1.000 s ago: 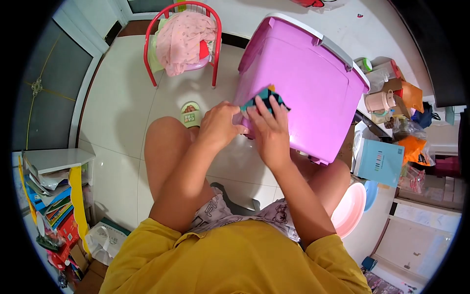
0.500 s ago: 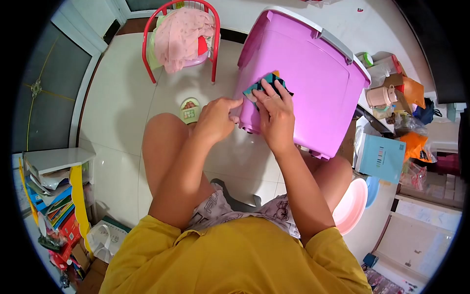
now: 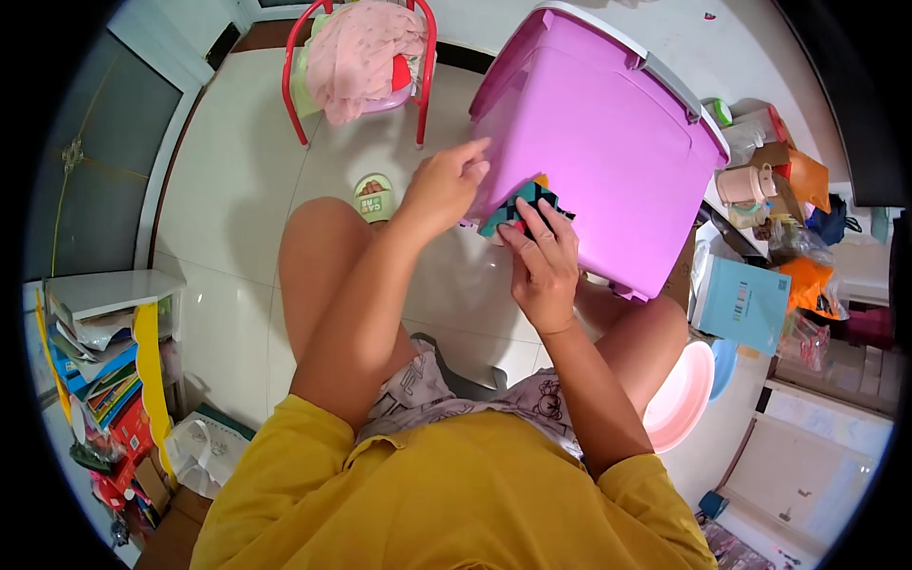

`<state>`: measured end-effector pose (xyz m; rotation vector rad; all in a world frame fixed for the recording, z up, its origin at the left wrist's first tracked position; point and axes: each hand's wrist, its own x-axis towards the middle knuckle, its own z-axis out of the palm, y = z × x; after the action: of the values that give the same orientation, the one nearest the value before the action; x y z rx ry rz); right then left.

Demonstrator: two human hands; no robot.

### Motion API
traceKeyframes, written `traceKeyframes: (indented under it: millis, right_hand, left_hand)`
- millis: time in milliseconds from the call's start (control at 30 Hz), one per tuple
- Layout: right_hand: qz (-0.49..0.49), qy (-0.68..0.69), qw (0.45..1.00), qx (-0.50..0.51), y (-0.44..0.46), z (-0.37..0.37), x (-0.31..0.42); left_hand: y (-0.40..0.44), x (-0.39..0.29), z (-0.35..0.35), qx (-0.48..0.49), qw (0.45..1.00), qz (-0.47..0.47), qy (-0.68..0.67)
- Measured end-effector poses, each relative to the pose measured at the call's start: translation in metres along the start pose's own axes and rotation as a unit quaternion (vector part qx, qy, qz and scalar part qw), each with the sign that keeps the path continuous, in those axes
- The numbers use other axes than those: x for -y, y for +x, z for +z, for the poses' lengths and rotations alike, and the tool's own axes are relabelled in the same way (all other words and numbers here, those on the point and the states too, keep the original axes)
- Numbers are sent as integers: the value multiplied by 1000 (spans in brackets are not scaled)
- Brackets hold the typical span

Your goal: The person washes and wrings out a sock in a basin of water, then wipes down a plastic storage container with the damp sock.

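Observation:
A big purple plastic storage box [image 3: 608, 161] with a white-rimmed lid and grey latch stands tilted in front of me. My right hand [image 3: 543, 261] grips a small teal, black and yellow cloth [image 3: 530, 206] between thumb and fingers, at the lower left corner of the box. Whether the cloth touches the box there I cannot tell. My left hand [image 3: 445, 190] is beside the box's left edge, holding nothing, its index finger stretched out and the other fingers partly bent.
A red-framed chair [image 3: 429, 85] with a pink cloth [image 3: 366, 62] on it stands ahead. To the right are a light blue box [image 3: 741, 304], a pink basin [image 3: 682, 399] and assorted household items. A shelf of books [image 3: 114, 380] is at left.
My right hand has moved the cloth down towards me, to the box's lower corner. My left hand has risen slightly along the box's left edge, its index finger now reaching further out.

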<state>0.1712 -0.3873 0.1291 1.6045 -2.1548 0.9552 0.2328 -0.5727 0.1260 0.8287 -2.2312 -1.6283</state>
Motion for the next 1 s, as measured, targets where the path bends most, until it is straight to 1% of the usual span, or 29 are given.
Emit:
traceKeyframes:
  millis: [33, 67, 133, 167, 233, 367, 433, 500, 567, 633, 667, 733, 833, 1000]
  right_hand:
    - [-18, -12, 1000, -9, 3, 2, 0]
    - [-19, -11, 1000, -7, 5, 6, 1]
    - [-12, -38, 999, -24, 11, 14, 4]
    - [-12, -39, 999, -23, 14, 17, 7]
    - [30, -59, 997, -30, 25, 21, 17]
    - [30, -58, 997, -32, 29, 33, 19]
    - [26, -51, 998, -27, 30, 31, 20]
    - [22, -42, 999, -21, 28, 29, 23]
    - [9, -32, 999, 11, 26, 23, 22]
    - [2, -32, 999, 13, 24, 19, 19]
    - [-6, -31, 999, 16, 24, 17, 17]
    - [-11, -26, 999, 21, 24, 9, 13]
    - [-17, -13, 999, 25, 23, 4, 11]
    - [-27, 4, 999, 26, 15, -1, 5]
  left_hand:
    - [5, 3, 2, 29, 999, 4, -45]
    - [8, 6, 1, 28, 999, 3, -46]
    - [11, 5, -1, 63, 989, -41, -124]
    - [10, 4, -1, 64, 989, -42, -126]
    - [10, -2, -4, 62, 989, -46, -127]
    - [8, -10, -7, 75, 981, -81, -157]
    - [7, -12, -8, 50, 996, -29, -61]
    - [2, -17, -8, 47, 996, -49, -64]
    - [3, -12, -5, 44, 995, -66, -68]
    - [9, -2, 0, 6, 999, 46, -4]
    - [11, 3, 2, 6, 999, 49, -4]
    - [8, -2, 0, 1, 999, 35, 37]
    - [7, -5, 1, -10, 998, 28, 48]
    - [6, -9, 3, -6, 999, 25, 34]
